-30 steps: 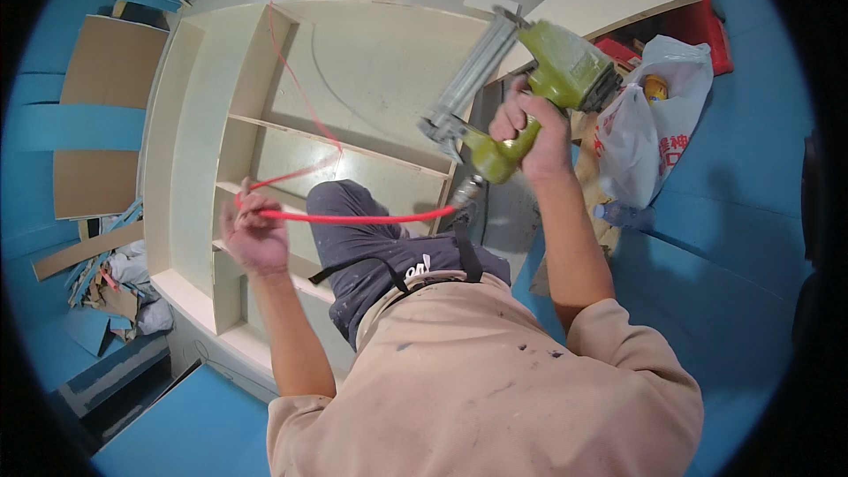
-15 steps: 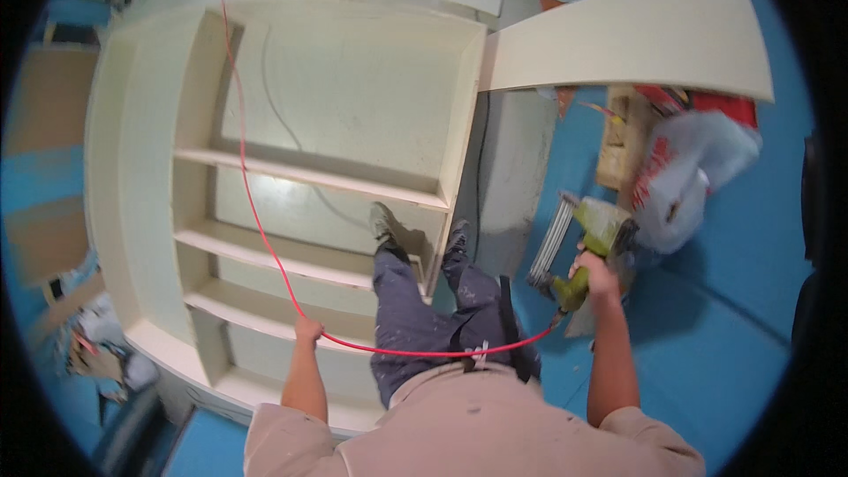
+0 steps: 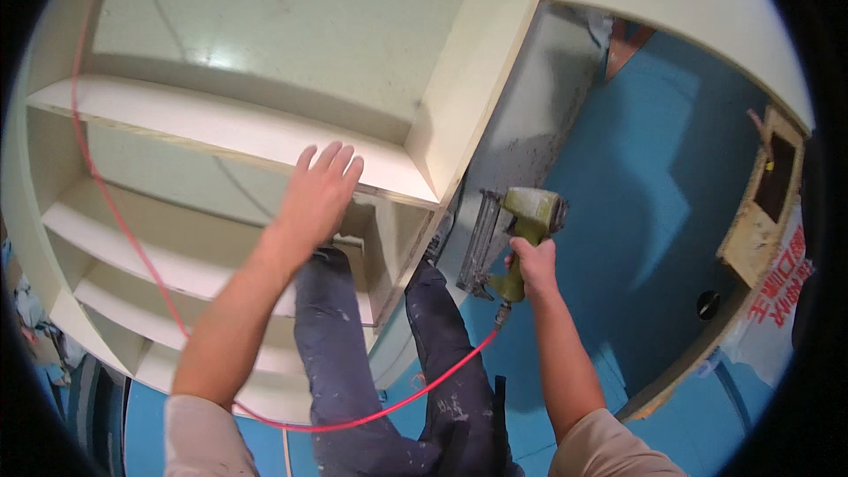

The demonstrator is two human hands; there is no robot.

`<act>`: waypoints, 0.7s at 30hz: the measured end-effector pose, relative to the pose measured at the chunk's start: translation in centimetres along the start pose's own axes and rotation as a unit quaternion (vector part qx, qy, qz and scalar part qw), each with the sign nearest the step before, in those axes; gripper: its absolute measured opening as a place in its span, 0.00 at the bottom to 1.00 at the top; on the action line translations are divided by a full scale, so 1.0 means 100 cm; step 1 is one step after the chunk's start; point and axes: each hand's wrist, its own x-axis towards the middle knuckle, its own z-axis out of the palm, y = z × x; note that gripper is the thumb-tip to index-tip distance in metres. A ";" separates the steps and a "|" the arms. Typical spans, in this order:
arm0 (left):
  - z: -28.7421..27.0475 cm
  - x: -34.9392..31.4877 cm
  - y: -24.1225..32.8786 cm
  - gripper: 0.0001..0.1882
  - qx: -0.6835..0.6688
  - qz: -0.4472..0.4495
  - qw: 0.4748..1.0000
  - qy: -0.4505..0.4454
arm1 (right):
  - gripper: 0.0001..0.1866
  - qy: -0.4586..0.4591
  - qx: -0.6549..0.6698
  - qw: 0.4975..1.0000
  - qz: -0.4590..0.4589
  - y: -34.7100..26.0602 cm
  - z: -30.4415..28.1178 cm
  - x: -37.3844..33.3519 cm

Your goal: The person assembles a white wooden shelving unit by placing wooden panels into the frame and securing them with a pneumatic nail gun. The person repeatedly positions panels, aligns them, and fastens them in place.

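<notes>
My right hand grips the handle of a green pneumatic nail gun, held to the right of the cabinet's side panel. From the base of its handle runs a red air hose, which loops across in front of my legs and up over the cabinet on the left. My left hand is open, fingers stretched out, above the front edge of a pale shelf board. Whether it touches the board I cannot tell. The gun's nose lies partly in shadow.
I stand with one leg inside the cream shelving unit, which lies on its back with several compartments. A curved pale panel extends from its upper right corner. At the right are a wooden piece with a cutout and a white printed bag on blue flooring.
My left hand has let go of the red hose and reached forward over the shelf board. The nail gun has shifted left, closer to the side panel, and the view has moved nearer the cabinet.
</notes>
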 end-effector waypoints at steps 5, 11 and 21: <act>0.023 0.044 -0.012 0.11 0.060 0.057 0.959 -0.270 | 0.14 -0.091 0.084 0.992 0.026 0.016 0.004 0.036; 0.011 0.072 -0.032 0.07 -0.038 0.065 0.926 -0.371 | 0.15 -0.116 0.082 0.990 -0.018 0.082 0.040 0.117; -0.017 0.076 -0.037 0.09 -0.078 0.033 0.931 -0.355 | 0.07 -0.197 0.196 0.959 0.054 0.140 0.105 0.198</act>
